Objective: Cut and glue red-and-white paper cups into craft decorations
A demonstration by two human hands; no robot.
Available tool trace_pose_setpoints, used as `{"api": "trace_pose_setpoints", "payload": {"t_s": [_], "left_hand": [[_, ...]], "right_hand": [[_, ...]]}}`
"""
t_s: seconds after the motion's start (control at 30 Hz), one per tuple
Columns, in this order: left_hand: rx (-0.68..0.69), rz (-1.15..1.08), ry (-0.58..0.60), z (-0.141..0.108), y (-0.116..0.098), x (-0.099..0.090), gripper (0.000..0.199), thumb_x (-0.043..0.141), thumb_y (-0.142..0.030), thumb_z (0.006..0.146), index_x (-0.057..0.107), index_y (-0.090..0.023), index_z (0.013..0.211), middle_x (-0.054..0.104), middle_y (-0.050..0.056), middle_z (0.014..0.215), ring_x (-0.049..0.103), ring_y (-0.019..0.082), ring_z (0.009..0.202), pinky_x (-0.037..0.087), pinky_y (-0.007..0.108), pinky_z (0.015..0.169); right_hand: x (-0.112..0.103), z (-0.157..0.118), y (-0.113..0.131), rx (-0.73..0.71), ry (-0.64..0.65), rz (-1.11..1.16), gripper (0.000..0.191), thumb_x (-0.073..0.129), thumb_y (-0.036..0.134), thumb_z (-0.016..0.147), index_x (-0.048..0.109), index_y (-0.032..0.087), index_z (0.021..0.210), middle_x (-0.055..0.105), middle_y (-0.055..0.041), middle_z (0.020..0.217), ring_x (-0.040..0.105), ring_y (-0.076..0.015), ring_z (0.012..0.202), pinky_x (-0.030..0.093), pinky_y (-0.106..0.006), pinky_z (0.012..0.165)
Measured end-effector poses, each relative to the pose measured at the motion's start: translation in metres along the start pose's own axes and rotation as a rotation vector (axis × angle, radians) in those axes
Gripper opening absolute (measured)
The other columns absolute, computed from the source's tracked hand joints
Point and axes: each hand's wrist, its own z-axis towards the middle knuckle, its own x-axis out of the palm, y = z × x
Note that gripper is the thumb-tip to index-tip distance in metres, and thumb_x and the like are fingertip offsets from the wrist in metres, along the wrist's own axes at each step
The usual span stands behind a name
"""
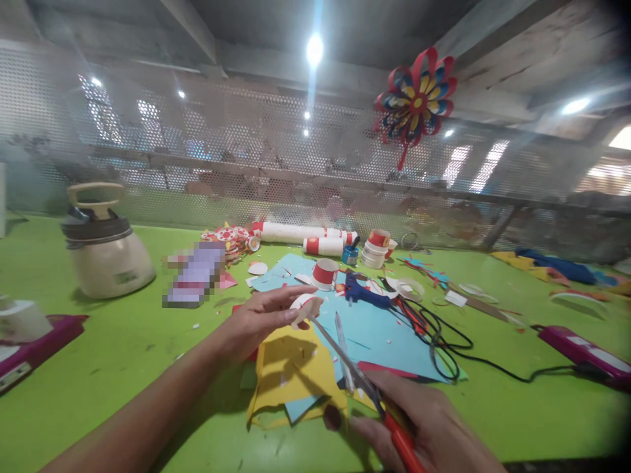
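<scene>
My left hand (263,318) pinches a small curved piece of white paper cup (306,309) between thumb and fingers. In my right hand (419,414) is a pair of scissors (352,368) with red handles, its blade tips touching or just beside the cup piece. Below both hands lie yellow paper (290,368) and a large light blue sheet (379,328) with small scraps on it. A pen (342,341) rests on the blue sheet near the scissors. Just behind the cup piece stands a red-and-white paper cup (324,274).
A blue glue gun (365,292) with a looping black cord lies right of centre. Farther back are stacked cups (377,248), a blue bottle (350,255) and a long cup stack (296,232). A beige kettle (106,256) stands left; a purple power strip (586,351) lies right.
</scene>
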Motion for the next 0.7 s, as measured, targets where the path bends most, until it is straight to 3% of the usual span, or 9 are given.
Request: {"api": "trace_pose_setpoints", "payload": {"t_s": [0.23, 0.57, 0.7], "left_hand": [[0.033, 0.01, 0.019, 0.0005, 0.0014, -0.0008, 0.038, 0.064, -0.028, 0.084, 0.062, -0.028, 0.122, 0.065, 0.008, 0.12, 0.059, 0.025, 0.107, 0.035, 0.042, 0.098], [0.054, 0.051, 0.014, 0.0007, -0.0005, 0.0003, 0.036, 0.065, -0.028, 0.084, 0.064, -0.029, 0.119, 0.064, 0.008, 0.12, 0.059, 0.023, 0.1, 0.038, 0.04, 0.094], [0.049, 0.018, 0.006, 0.0001, -0.0015, 0.0023, 0.038, 0.066, -0.029, 0.082, 0.064, -0.027, 0.12, 0.068, 0.009, 0.111, 0.06, 0.024, 0.097, 0.039, 0.04, 0.092]], "right_hand": [[0.0018, 0.0009, -0.0011, 0.024, 0.098, 0.055, 0.031, 0.05, 0.044, 0.09, 0.063, 0.022, 0.108, 0.071, -0.0052, 0.095, 0.066, -0.0205, 0.082, 0.052, -0.029, 0.074], [0.001, 0.0005, -0.0019, 0.017, 0.103, 0.084, 0.029, 0.049, 0.043, 0.09, 0.064, 0.023, 0.105, 0.071, -0.0046, 0.094, 0.066, -0.0201, 0.082, 0.052, -0.029, 0.074], [0.002, -0.0002, 0.0008, 0.006, 0.117, 0.106, 0.029, 0.048, 0.041, 0.091, 0.064, 0.022, 0.106, 0.071, -0.0045, 0.095, 0.067, -0.0205, 0.083, 0.052, -0.029, 0.073]]}}
